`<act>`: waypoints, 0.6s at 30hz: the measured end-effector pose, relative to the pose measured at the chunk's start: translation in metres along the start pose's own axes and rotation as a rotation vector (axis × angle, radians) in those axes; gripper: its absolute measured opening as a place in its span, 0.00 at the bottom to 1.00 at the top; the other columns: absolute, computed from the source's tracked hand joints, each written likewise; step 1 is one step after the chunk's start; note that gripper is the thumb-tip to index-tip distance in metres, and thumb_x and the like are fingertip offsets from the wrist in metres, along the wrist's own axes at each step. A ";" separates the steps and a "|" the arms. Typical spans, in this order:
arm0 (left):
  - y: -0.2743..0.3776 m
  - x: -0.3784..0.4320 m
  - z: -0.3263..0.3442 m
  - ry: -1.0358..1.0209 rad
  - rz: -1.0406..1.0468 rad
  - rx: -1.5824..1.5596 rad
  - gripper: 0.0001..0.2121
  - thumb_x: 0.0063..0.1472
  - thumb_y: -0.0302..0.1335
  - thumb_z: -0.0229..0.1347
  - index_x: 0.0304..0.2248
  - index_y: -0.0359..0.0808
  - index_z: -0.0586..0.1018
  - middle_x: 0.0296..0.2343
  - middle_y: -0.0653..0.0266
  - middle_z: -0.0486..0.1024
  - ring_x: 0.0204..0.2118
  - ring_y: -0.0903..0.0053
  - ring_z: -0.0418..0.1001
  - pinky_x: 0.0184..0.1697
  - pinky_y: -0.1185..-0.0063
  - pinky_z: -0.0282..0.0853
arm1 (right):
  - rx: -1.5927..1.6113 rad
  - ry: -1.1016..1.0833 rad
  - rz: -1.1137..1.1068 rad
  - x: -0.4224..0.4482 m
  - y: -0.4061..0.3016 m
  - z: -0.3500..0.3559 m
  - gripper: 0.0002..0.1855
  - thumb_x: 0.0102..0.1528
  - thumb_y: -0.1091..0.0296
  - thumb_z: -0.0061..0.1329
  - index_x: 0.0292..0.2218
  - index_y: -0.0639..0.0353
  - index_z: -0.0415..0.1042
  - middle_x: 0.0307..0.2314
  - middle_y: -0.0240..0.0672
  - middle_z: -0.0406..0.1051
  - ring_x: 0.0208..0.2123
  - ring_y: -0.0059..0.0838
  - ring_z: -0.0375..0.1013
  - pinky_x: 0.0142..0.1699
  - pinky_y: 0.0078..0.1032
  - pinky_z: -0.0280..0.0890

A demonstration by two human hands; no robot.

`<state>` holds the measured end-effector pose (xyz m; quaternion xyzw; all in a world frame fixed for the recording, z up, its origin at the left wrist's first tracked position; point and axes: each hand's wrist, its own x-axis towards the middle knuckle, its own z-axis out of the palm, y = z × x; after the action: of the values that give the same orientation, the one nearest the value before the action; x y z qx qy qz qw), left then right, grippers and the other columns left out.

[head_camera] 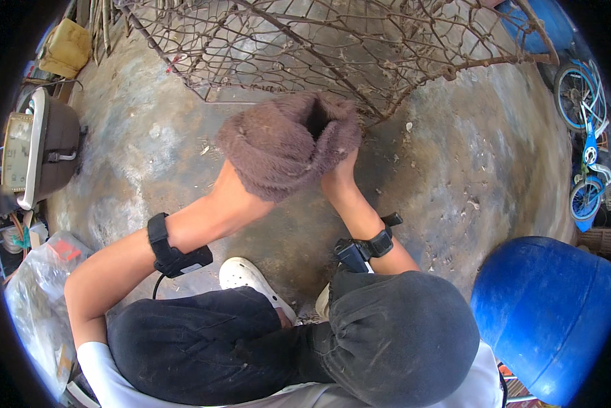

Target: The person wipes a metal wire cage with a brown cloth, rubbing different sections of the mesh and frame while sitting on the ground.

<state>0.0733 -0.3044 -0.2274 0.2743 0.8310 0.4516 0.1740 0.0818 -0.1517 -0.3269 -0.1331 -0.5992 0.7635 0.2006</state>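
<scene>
A brown plush cloth (275, 143), bunched up with a dark opening in its upper right part, is held out in front of my knees. My left hand (249, 186) reaches under its lower left side; the cloth covers the fingers. At its right edge my right hand (342, 171) grips the fabric, with most fingers hidden beneath it. Just beyond the cloth stands a rusty wire mesh cage (285, 51). Both wrists wear black straps with small devices.
A blue plastic barrel (545, 311) stands at the right, with a small blue bicycle (588, 148) farther off. At the left are a brown tub (60, 145), a yellow jerrycan (65, 48) and a clear plastic bag (40, 301). The floor (438, 178) is stained concrete with bits of debris.
</scene>
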 end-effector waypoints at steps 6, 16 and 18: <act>-0.029 0.025 -0.010 0.026 0.261 0.443 0.15 0.53 0.29 0.51 0.42 0.34 0.73 0.43 0.50 0.70 0.48 0.56 0.64 0.51 0.67 0.59 | -0.283 0.214 -0.313 0.012 -0.006 -0.022 0.09 0.55 0.68 0.44 0.35 0.64 0.64 0.30 0.32 0.65 0.32 0.23 0.63 0.39 0.20 0.60; -0.040 0.073 -0.006 0.150 0.399 0.538 0.13 0.51 0.27 0.51 0.39 0.35 0.74 0.39 0.54 0.72 0.45 0.56 0.65 0.49 0.67 0.60 | -0.656 0.123 -0.477 0.028 -0.018 -0.027 0.09 0.49 0.70 0.48 0.30 0.67 0.68 0.24 0.46 0.68 0.28 0.47 0.68 0.34 0.32 0.62; -0.040 0.079 -0.014 0.175 0.441 0.503 0.11 0.50 0.27 0.51 0.35 0.35 0.76 0.35 0.56 0.73 0.41 0.59 0.68 0.44 0.68 0.63 | -0.745 0.084 -0.481 0.027 -0.026 -0.031 0.07 0.47 0.72 0.49 0.29 0.66 0.69 0.23 0.45 0.69 0.27 0.48 0.69 0.33 0.32 0.63</act>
<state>-0.0084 -0.2828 -0.2576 0.4417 0.8488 0.2814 -0.0728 0.0753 -0.1067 -0.3080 -0.0841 -0.8387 0.4208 0.3353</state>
